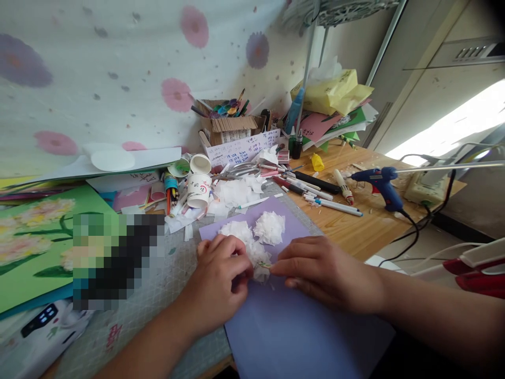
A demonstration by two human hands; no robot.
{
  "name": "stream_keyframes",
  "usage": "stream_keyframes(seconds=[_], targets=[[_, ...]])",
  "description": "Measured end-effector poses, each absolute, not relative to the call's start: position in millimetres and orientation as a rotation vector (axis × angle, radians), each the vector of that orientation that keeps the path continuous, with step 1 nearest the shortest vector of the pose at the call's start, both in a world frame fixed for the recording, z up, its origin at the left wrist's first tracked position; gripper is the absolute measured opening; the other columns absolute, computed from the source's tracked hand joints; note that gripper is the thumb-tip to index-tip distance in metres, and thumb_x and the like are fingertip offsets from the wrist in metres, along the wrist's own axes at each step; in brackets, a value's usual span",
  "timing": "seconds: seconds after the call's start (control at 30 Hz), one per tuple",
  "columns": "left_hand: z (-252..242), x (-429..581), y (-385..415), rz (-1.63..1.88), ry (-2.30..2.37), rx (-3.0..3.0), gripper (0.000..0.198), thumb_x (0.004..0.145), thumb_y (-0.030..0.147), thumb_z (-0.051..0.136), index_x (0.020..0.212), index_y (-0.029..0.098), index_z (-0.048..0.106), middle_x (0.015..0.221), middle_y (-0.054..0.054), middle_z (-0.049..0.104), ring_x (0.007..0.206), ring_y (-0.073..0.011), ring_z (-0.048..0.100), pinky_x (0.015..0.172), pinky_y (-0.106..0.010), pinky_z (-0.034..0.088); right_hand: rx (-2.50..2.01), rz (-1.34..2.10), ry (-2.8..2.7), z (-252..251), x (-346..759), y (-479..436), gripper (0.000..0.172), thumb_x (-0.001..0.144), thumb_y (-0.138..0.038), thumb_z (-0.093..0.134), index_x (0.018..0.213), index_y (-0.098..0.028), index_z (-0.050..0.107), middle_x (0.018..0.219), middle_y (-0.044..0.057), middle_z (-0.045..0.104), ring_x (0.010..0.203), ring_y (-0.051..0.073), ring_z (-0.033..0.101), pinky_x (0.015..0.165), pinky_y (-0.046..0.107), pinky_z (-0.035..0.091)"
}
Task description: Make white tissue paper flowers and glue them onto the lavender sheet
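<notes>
White tissue-paper flowers stand out on a purple sheet of paper (276,326), with one ruffled flower (269,228) at the back right and more tissue tufts (236,230) beside my left hand. My left hand (224,276) is curled closed at the left edge of a small piece of white tissue paper (261,272). Across from it, my right hand (321,271) has its fingers together, their tips at the right edge of the same piece. A thin greenish line shows on that piece. My left thumb and fingertips are partly hidden.
A blue glue gun (381,184) lies at the right with its cable. Pens (333,204), paper cups (198,190) and tissue scraps (236,192) crowd the back. At left are a green flower picture (35,231) and a white device (47,337). A cutting mat (158,321) lies underneath.
</notes>
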State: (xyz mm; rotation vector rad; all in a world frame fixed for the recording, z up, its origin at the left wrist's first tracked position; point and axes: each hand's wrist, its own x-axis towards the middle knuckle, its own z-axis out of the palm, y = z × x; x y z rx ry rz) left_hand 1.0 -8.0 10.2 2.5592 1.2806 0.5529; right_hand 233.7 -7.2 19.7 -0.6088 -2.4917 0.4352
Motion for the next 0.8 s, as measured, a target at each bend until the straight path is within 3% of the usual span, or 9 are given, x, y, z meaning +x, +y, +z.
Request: stream_keyframes(seconds=[0.13,0.37,0.63,0.8], targets=[[12,-1,-11,0.568,1.358,2.545,0.022,0.060,0.000,0.048,0.064,0.020,0.056,0.081,0.001,0.054,0.084,-0.0197,0.050,0.077,-0.039,0.030,-0.634,0.487,-2.558,16,232,-6,0.024,0.095,-0.025,0.043,0.104,-0.014,0.062,0.089,0.008,0.066,0.077,0.016,0.058,0.069,0.028,0.043],[17,-8,22,0.876,1.720,2.498,0.014,0.078,0.017,0.050,0.075,0.022,0.062,0.084,-0.002,0.060,0.086,-0.0208,0.057,0.078,-0.036,0.038,-0.591,0.515,-2.635,19,232,-8,0.027,0.095,-0.027,0.040,0.103,-0.014,0.063,0.088,0.008,0.066,0.080,0.018,0.059,0.074,0.030,0.042],[24,14,106,0.698,1.866,2.712,0.012,0.076,0.021,0.060,0.084,0.025,0.068,0.093,-0.005,0.065,0.094,-0.0288,0.055,0.079,-0.044,0.033,-0.558,0.503,-2.619,28,229,-9,0.027,0.095,-0.027,0.039,0.100,-0.014,0.063,0.085,0.008,0.066,0.078,0.018,0.059,0.072,0.029,0.042],[16,40,136,0.565,1.639,2.972,0.021,0.077,0.010,0.056,0.080,0.026,0.068,0.098,-0.004,0.062,0.099,-0.0267,0.049,0.083,-0.044,0.028,-0.535,0.554,-2.562,27,231,-9,0.029,0.095,-0.027,0.039,0.102,-0.013,0.063,0.085,0.009,0.067,0.079,0.018,0.060,0.074,0.029,0.043]])
